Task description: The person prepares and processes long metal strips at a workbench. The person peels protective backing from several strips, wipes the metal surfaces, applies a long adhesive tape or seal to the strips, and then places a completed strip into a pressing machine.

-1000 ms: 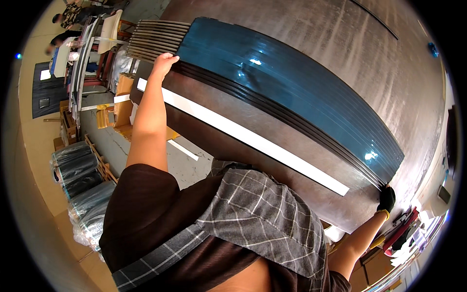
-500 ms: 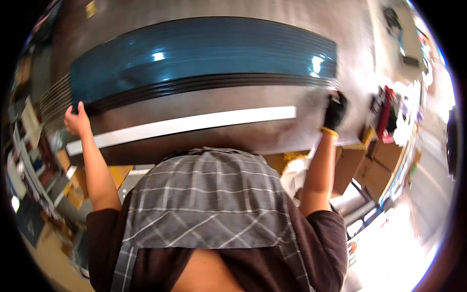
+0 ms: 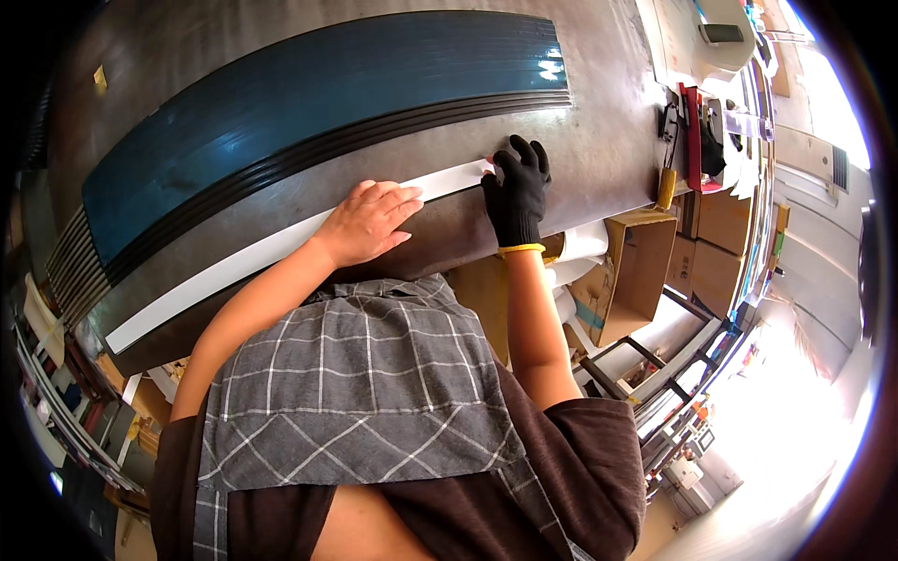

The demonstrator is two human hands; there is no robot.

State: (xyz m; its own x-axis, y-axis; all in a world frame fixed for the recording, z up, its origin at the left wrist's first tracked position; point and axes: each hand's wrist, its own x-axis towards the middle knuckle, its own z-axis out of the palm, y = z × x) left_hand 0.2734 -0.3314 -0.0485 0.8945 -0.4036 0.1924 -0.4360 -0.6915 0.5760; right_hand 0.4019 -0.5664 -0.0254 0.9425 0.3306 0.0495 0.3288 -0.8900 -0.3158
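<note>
A long white strip [image 3: 224, 264] lies along the near edge of the dark worktable. My bare left hand [image 3: 368, 222] rests over its right half, fingers extended and lying flat across it. At the strip's right end is my right hand [image 3: 519, 192], in a black glove with a yellow cuff. Its thumb and forefinger pinch that end, while the other fingers stick up apart. Beyond both hands lies a stack of long dark panels [image 3: 327, 89] with a glossy blue top face and ribbed black edges. Neither hand touches the stack.
The metal-grey worktable [image 3: 599, 122] bears a small yellow scrap [image 3: 100, 78] at its far left. Off its right side stand open cardboard boxes [image 3: 636, 271], a yellow-handled tool [image 3: 666, 187] and a red-edged holder [image 3: 692, 140]. Ribbed strips [image 3: 77, 266] stick out at the stack's left end.
Both hands have left the ends of the dark panel stack and come together at the white strip's right part. The right hand now pinches the strip's end. The view has turned rightward.
</note>
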